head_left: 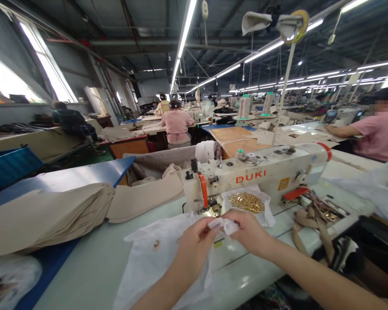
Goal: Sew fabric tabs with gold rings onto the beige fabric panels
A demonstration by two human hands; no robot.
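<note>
My left hand [195, 243] and my right hand [250, 232] are close together in front of the sewing machine's needle area. Both are closed on a crumpled piece of thin white wrapping [224, 224], pinched between the fingertips. Whether it is paper, plastic or cloth is hard to tell, and anything inside it is hidden. Under my left forearm lies a spread white sheet [148, 267] with a small gold-coloured metal piece [156, 245] on it. Just behind my right hand, a heap of gold-coloured metal rings or links [246, 202] rests on another white sheet [269, 217].
The sewing machine [226, 176] stands across the pale table [87, 267]. Stacked beige fabric panels [58, 215] lie to the left. Beige straps [310, 224] hang at the right edge. A thread stand pole [283, 90] rises behind. Co-workers sit ahead and at right.
</note>
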